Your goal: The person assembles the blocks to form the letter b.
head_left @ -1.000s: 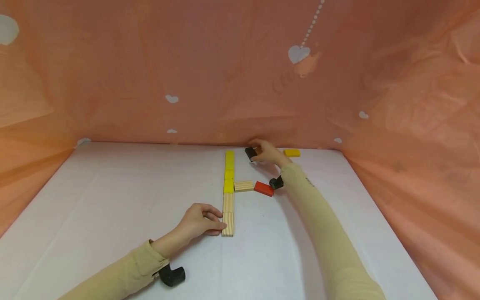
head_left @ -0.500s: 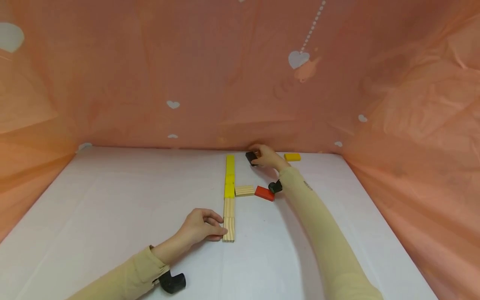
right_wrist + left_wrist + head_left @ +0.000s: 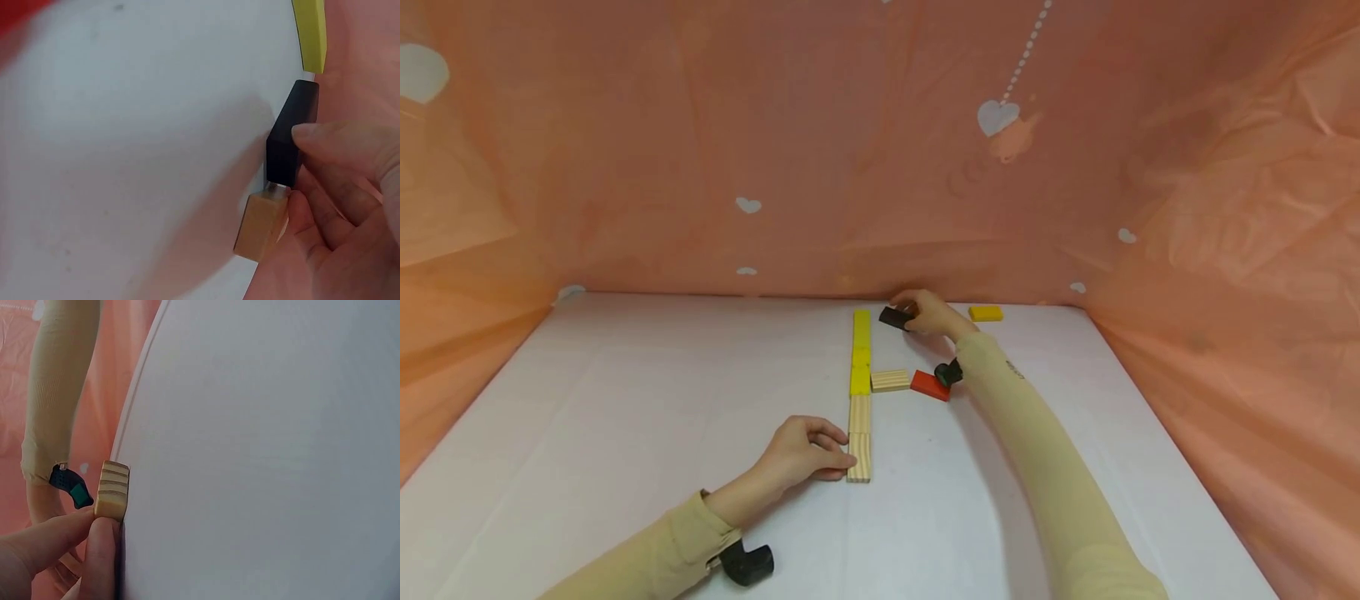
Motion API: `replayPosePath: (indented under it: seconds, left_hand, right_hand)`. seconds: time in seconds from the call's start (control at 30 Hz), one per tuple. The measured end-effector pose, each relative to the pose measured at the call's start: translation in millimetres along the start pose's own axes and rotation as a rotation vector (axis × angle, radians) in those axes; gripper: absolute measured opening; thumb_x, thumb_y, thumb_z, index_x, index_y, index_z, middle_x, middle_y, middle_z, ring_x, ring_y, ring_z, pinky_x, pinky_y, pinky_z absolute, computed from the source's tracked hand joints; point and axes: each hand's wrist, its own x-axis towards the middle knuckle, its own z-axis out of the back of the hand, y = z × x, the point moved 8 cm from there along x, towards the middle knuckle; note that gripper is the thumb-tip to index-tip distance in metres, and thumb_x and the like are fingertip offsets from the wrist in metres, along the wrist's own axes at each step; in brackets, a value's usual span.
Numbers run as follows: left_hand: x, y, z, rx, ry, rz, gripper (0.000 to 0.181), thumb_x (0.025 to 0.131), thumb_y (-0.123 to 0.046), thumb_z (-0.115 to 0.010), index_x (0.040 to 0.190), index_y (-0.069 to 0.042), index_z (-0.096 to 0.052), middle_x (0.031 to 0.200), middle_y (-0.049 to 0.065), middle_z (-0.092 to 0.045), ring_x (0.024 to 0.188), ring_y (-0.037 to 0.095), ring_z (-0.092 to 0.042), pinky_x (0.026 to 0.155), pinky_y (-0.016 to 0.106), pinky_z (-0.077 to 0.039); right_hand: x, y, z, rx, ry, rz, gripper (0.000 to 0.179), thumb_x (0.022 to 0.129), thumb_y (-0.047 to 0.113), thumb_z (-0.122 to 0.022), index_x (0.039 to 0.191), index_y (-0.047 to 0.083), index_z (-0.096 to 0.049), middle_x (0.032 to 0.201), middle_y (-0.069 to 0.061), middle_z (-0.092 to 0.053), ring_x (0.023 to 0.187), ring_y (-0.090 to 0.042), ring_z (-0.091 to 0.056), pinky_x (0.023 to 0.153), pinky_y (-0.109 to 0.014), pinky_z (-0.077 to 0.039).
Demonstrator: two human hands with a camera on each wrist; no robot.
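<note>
Head view: your right hand (image 3: 932, 316), pinching one black block (image 3: 892, 317), at one o'clock from your left hand (image 3: 803, 450); left wrist view: that left hand's tips touching one pale wooden block (image 3: 112, 492), grip impossible to tell; right wrist view: one orange-brown block (image 3: 257, 224), seven o'clock from the black block.

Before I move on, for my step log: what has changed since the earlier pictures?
The black block, held by the right hand, has turned more crosswise, its free end swinging left toward the yellow row. Nothing was newly grasped or let go. The left hand still touches the nearest wooden block; the red block stayed put.
</note>
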Motion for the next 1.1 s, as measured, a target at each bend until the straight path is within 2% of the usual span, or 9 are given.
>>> replayPosePath:
  seconds: [0.23, 0.7, 0.9, 1.1]
  left_hand:
    - [-0.5, -2.0, 0.1, -0.005, 0.011, -0.002, 0.03, 0.071, 0.005, -0.081, 0.095, 0.009, -0.064, 0.071, 0.009, -0.062, 0.06, 0.019, -0.066, 0.061, 0.034, -0.062]
    - [-1.5, -3.5, -0.4, 0.002, 0.014, 0.01, 0.031, 0.071, 0.005, -0.08, 0.096, 0.009, -0.064, 0.072, 0.01, -0.062, 0.059, 0.019, -0.065, 0.061, 0.034, -0.062]
    - [-2.1, -3.4, -0.6, 0.003, 0.0, 0.026, 0.031, 0.07, 0.005, -0.081, 0.096, 0.009, -0.064, 0.073, 0.011, -0.062, 0.059, 0.018, -0.065, 0.06, 0.034, -0.062]
    - [-2.0, -4.5, -0.9, -0.001, -0.004, 0.027, 0.031, 0.07, 0.006, -0.081, 0.096, 0.009, -0.064, 0.072, 0.011, -0.062, 0.059, 0.018, -0.065, 0.06, 0.034, -0.062]
  right_hand:
    - [2.8, 2.1, -1.1, -0.015, -0.005, -0.006, 0.037, 0.09, 0.001, -0.063, 0.127, 0.003, -0.058, 0.121, -0.012, -0.059, 0.107, -0.025, -0.056, 0.095, -0.032, -0.05]
    - [0.6, 8.5, 0.1, -0.041, -0.011, -0.031, 0.043, 0.086, -0.003, -0.068, 0.127, 0.004, -0.058, 0.12, -0.012, -0.058, 0.107, -0.026, -0.055, 0.094, -0.032, -0.051]
    - [1.2, 9.1, -1.7, -0.06, 0.007, -0.024, 0.043, 0.083, -0.003, -0.071, 0.125, 0.004, -0.06, 0.116, -0.014, -0.06, 0.104, -0.027, -0.054, 0.093, -0.034, -0.051]
    - [0.1, 9.3, -4.5, -0.079, 0.033, -0.03, 0.039, 0.086, 0.0, -0.068, 0.124, 0.005, -0.061, 0.116, -0.015, -0.06, 0.105, -0.027, -0.054, 0.096, -0.036, -0.048]
